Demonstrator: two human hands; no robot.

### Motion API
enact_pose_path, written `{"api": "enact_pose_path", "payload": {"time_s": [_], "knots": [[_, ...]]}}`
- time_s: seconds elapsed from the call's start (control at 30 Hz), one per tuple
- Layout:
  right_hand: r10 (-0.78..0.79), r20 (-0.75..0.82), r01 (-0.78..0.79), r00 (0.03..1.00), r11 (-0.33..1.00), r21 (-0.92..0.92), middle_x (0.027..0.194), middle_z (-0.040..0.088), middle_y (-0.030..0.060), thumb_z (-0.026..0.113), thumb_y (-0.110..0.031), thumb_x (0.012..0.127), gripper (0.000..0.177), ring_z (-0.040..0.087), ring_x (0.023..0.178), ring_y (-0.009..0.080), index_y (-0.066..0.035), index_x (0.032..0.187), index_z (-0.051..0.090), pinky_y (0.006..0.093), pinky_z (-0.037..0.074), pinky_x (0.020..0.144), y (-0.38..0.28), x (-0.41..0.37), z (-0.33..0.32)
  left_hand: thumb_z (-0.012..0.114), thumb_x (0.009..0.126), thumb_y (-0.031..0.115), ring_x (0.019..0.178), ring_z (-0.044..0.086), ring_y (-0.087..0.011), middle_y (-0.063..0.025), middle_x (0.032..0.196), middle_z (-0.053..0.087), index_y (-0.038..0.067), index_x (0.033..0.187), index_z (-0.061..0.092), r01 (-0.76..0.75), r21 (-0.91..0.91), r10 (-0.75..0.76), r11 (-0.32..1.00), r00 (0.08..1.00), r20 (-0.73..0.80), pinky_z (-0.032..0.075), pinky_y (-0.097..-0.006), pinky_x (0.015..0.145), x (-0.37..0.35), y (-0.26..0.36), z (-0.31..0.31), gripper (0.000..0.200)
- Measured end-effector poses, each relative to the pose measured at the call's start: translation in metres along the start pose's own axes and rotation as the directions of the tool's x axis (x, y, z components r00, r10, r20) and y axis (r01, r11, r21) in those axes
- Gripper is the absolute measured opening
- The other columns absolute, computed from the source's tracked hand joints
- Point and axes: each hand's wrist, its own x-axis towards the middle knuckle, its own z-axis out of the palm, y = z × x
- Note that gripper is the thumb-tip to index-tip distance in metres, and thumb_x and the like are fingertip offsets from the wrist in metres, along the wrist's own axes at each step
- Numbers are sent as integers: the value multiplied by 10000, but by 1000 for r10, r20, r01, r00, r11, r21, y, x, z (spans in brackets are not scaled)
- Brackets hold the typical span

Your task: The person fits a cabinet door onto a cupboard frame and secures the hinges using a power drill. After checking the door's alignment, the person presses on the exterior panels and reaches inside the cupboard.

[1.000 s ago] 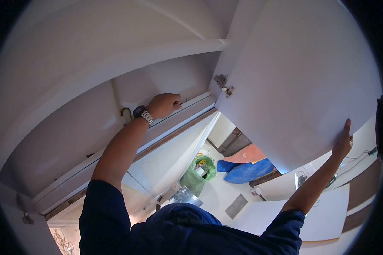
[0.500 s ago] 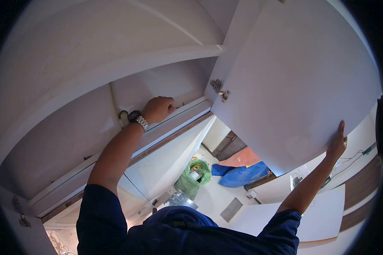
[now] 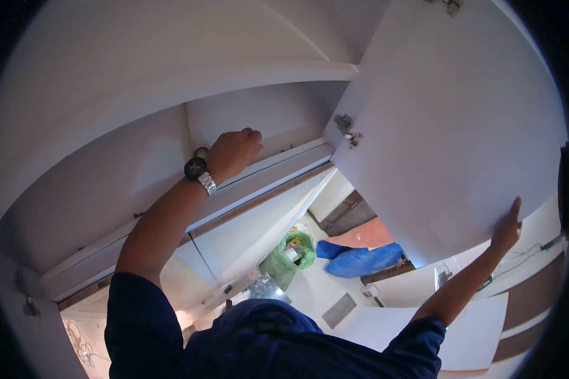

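Note:
My left hand (image 3: 235,153) is inside the overhead cabinet, just above its bottom front ledge (image 3: 297,155). Its fingers are curled, and whatever they hold is hidden from me. A steel watch (image 3: 197,169) is on that wrist. Small dark bits (image 3: 287,149) lie on the ledge to the right of the fingers. My right hand (image 3: 507,228) grips the lower outer edge of the pale cabinet door (image 3: 449,132), which stands swung out. A metal hinge (image 3: 353,139) joins the door to the cabinet side.
A curved shelf edge (image 3: 234,81) crosses above my left hand. Far below, a green sack (image 3: 284,265) with rubbish stands on the floor beside blue sheeting (image 3: 363,260). A white panel (image 3: 468,325) lies low on the right. Another hinge (image 3: 30,306) shows at far left.
My left hand has lifted slightly off the ledge and turned, showing more of its back. The view has shifted a little; my right hand stays on the door edge.

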Motion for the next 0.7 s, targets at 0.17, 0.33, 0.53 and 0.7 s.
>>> {"api": "enact_pose_path", "payload": {"time_s": [0.17, 0.33, 0.53, 0.7], "knots": [[43, -28, -42, 999, 999, 12, 659, 505, -20, 819, -390, 749, 413, 417, 538, 75, -102, 780, 525, 242, 353, 481, -14, -19, 8, 674, 855, 228, 631, 598, -304, -134, 770, 619, 18, 811, 592, 67, -299, -150, 952, 953, -262, 491, -388, 598, -27, -14, -18, 230], [49, -19, -50, 999, 997, -58, 906, 624, 94, 821, -446, 724, 608, 575, 763, 161, 53, 981, 584, 295, 487, 706, -2, 1, 1, 689, 861, 203, 604, 605, -206, -109, 722, 644, 17, 818, 598, 211, -502, -376, 839, 891, -255, 475, -321, 562, -47, -18, -21, 211], [104, -49, -110, 993, 983, -147, 1061, 624, 156, 812, -476, 718, 760, 592, 910, 237, 137, 1075, 542, 362, 481, 829, -11, -6, 1, 669, 883, 233, 557, 604, -178, -94, 674, 649, 35, 858, 596, 284, -606, -500, 743, 837, -220, 457, -302, 522, -51, -17, -20, 213], [71, 0, -70, 997, 989, -128, 1141, 610, 169, 779, -529, 721, 820, 580, 1012, 261, 134, 1144, 546, 356, 454, 914, -7, -5, -1, 658, 888, 255, 600, 651, -193, -91, 677, 658, 45, 865, 589, 251, -618, -492, 745, 832, -254, 479, -308, 538, -50, -14, -22, 223]]}}
